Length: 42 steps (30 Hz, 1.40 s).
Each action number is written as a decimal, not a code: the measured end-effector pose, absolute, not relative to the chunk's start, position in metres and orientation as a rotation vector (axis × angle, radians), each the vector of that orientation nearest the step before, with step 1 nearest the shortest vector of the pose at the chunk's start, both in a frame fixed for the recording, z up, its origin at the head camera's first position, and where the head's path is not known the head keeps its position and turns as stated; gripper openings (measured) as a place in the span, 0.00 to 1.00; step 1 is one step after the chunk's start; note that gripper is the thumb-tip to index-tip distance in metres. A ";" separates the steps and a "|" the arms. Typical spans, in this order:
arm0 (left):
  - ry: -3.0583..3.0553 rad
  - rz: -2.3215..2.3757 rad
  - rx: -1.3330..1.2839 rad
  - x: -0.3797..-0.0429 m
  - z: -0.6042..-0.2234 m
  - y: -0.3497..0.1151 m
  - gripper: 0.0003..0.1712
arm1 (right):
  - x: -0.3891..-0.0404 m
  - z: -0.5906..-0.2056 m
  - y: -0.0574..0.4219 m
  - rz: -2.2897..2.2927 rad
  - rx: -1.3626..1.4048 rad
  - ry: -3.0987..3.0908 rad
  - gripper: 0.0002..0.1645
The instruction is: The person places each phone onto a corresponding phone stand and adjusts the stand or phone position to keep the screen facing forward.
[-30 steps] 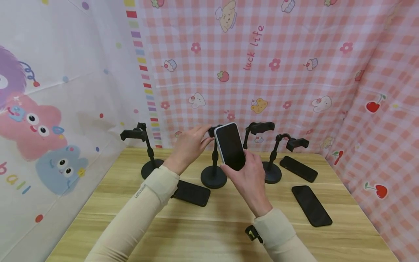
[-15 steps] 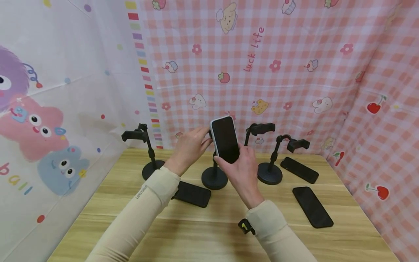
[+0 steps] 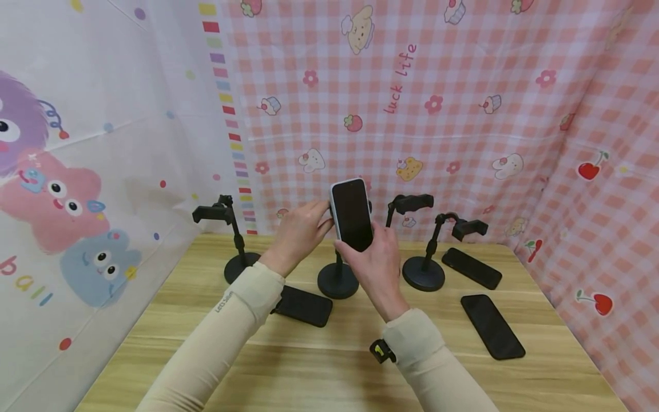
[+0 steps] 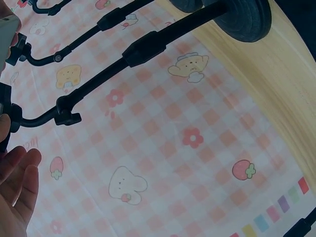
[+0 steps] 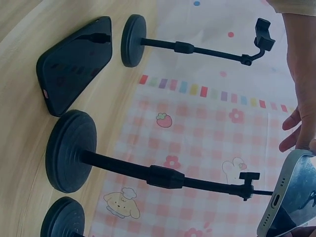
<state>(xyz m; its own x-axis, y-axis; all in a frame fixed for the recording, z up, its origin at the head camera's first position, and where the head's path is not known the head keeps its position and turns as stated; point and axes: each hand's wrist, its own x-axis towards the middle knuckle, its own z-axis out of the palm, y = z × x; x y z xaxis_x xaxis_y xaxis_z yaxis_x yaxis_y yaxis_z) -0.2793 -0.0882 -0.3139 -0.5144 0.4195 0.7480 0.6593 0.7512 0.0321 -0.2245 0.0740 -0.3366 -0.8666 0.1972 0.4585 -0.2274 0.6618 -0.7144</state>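
Note:
My right hand (image 3: 378,260) grips a phone (image 3: 352,214) with a pale frame and dark screen, thumb along its near left edge. The phone stands nearly upright, overlapping the clamp of the middle black phone stand (image 3: 338,281). My left hand (image 3: 301,232) is at the phone's left side, its fingers holding that stand's clamp (image 4: 5,98), as the left wrist view shows. In the right wrist view the phone's lower end (image 5: 276,197) meets the top of the stand's arm. The phone hides most of the clamp from the head view.
More black phone stands rise at the left (image 3: 242,266) and right (image 3: 423,273); one right-hand clamp (image 3: 411,203) has its base behind my hand. Dark phones lie at front left (image 3: 304,306), right (image 3: 492,327) and back right (image 3: 471,267). A patterned cloth (image 3: 437,131) hangs behind.
My right hand has brought the phone left and slightly up, over the middle stand's clamp, and it is straighter now. My left hand has stayed at the clamp.

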 end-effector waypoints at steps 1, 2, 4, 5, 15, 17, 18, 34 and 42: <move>-2.184 -0.404 -0.804 -0.279 -0.314 -0.088 0.13 | -0.225 -0.337 0.073 1.117 0.023 -2.367 0.47; -2.183 -0.404 -0.802 -0.279 -0.314 -0.088 0.13 | -0.226 -0.337 0.073 1.119 0.019 -2.365 0.48; -2.182 -0.399 -0.798 -0.280 -0.315 -0.089 0.13 | -0.228 -0.337 0.072 1.127 0.018 -2.362 0.48; -2.180 -0.396 -0.797 -0.280 -0.315 -0.089 0.13 | -0.229 -0.337 0.071 1.136 0.017 -2.359 0.48; -2.153 -0.377 -0.810 -0.282 -0.317 -0.089 0.14 | -0.234 -0.336 0.066 1.191 -0.001 -2.334 0.47; -2.144 -0.379 -0.817 -0.283 -0.318 -0.089 0.15 | -0.235 -0.337 0.065 1.201 -0.006 -2.324 0.49; -2.139 -0.380 -0.821 -0.283 -0.318 -0.089 0.15 | -0.236 -0.336 0.065 1.202 -0.013 -2.320 0.49; -2.033 -0.348 -0.871 -0.294 -0.325 -0.090 0.16 | -0.243 -0.336 0.064 1.226 -0.033 -2.265 0.54; -1.978 -0.417 -0.898 -0.300 -0.329 -0.089 0.17 | -0.244 -0.335 0.065 1.211 -0.037 -2.297 0.55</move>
<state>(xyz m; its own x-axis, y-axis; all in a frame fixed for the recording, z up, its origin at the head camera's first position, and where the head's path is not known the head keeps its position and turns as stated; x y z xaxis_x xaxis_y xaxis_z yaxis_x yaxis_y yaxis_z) -0.3000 -0.0894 -0.3290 -0.3344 0.4289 0.8392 0.7312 0.6799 -0.0561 -0.2443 0.0648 -0.3354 -0.8552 0.2645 0.4456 -0.2183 0.5960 -0.7727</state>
